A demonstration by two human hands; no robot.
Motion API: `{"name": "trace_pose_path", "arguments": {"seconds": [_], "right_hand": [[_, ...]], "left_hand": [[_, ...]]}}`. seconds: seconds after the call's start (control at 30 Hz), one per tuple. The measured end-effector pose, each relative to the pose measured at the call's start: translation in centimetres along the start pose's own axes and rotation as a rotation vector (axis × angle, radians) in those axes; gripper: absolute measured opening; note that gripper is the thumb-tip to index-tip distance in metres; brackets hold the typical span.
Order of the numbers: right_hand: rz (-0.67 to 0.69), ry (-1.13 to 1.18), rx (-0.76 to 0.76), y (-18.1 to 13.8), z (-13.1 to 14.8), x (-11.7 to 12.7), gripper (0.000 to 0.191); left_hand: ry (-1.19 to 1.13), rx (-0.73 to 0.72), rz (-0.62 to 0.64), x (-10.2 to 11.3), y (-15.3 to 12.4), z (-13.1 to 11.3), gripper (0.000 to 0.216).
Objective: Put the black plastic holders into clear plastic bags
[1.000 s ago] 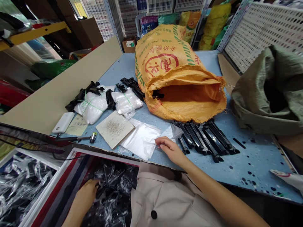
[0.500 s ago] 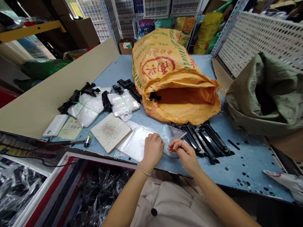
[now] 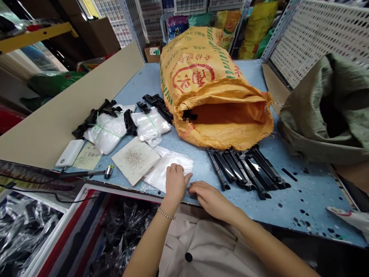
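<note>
Both hands are laid at the near edge of the blue tabletop (image 3: 288,192): the left hand (image 3: 174,182) is pressed flat, fingers extended, on a stack of clear plastic bags (image 3: 164,169), and the right hand (image 3: 209,196) is held loosely open just beside it, fingertips on the tabletop; whether anything is pinched cannot be told. One grey tile (image 3: 135,159) is overlapped by the bags' left side. Black plastic bars (image 3: 248,169), roughly eight, are lined up to the right. One open orange sack (image 3: 213,88) lies behind, two white bundles (image 3: 127,127) to the left, shelving beyond.
</note>
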State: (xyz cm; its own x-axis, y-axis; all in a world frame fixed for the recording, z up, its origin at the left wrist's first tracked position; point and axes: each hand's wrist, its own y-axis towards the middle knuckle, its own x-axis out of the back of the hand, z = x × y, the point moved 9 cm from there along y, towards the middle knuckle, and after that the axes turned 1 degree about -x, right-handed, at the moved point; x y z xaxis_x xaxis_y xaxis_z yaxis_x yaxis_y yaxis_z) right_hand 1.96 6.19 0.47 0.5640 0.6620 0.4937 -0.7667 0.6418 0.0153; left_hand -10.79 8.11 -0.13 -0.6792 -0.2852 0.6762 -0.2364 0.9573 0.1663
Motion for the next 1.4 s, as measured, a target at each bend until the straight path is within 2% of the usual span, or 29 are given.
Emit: {"name": "trace_pose_path", "arguments": {"seconds": [0.13, 0.2, 0.3, 0.47, 0.53, 0.63, 0.7, 0.8, 0.97, 1.03, 1.13, 1.2, 1.27, 1.33, 1.4], "right_hand": [[-0.127, 0.304, -0.233, -1.5, -2.6, 2.8, 0.027], [-0.195, 0.508, -0.334, -1.2, -3.9, 2.7, 0.02], [-0.262, 0.729, -0.407, 1.0, -4.6, 1.2, 0.024], [-0.277, 0.88, -0.416, 4.9, -4.3, -1.1, 0.026], [-0.313, 0.881, -0.408, 5.5, -4.7, -1.0, 0.02], [-0.363, 0.879, -0.385, 5.4, -5.4, -0.4, 0.013], [-0.391, 0.872, -0.37, 5.0, -5.7, 0.1, 0.012], [-0.418, 0.769, -0.378, 4.2, -5.6, 0.7, 0.014], [-0.25, 0.623, -0.445, 4.8, -5.0, -1.0, 0.025], [-0.242, 0.589, -0.44, 5.4, -5.1, -1.4, 0.024], [-0.265, 0.546, -0.439, 5.2, -5.4, -0.8, 0.023], [-0.283, 0.381, -0.411, 4.2, -5.2, 0.9, 0.022], [-0.317, 0.09, -0.33, 2.6, -4.2, 3.8, 0.021], [-0.394, -0.28, -0.284, 0.6, -2.9, 7.1, 0.018], [-0.449, -0.663, -0.344, -1.5, -2.3, 9.6, 0.018]], "left_hand": [[-0.326, 0.109, 0.085, -0.6, 0.4, 1.7, 0.015], [-0.471, 0.175, 0.091, 0.0, 0.3, 2.8, 0.016], [-0.624, 0.249, 0.065, 0.4, -0.2, 3.6, 0.022], [-0.709, 0.261, 0.063, -0.2, -0.8, 3.5, 0.024], [-0.657, 0.263, 0.03, -0.1, -0.9, 3.7, 0.022], [-0.496, 0.246, 0.016, 0.0, -1.0, 3.9, 0.033], [-0.487, 0.255, 0.022, -0.1, -0.9, 4.1, 0.032], [-0.684, 0.329, -0.003, 0.0, -0.7, 4.7, 0.034], [-0.863, 0.39, 0.031, -0.4, -0.8, 4.3, 0.044], [-0.921, 0.4, 0.037, -0.5, -1.0, 4.1, 0.042], [-0.945, 0.381, -0.041, 0.9, -1.0, 4.6, 0.032], [-0.864, 0.322, -0.066, 2.2, -1.0, 4.6, 0.022], [-0.624, 0.194, -0.023, 3.2, -1.0, 3.8, 0.006], [-0.3, 0.037, 0.041, 3.6, -1.2, 2.4, 0.015], [-0.075, -0.061, 0.09, 3.1, -1.5, 1.1, 0.026]]}}
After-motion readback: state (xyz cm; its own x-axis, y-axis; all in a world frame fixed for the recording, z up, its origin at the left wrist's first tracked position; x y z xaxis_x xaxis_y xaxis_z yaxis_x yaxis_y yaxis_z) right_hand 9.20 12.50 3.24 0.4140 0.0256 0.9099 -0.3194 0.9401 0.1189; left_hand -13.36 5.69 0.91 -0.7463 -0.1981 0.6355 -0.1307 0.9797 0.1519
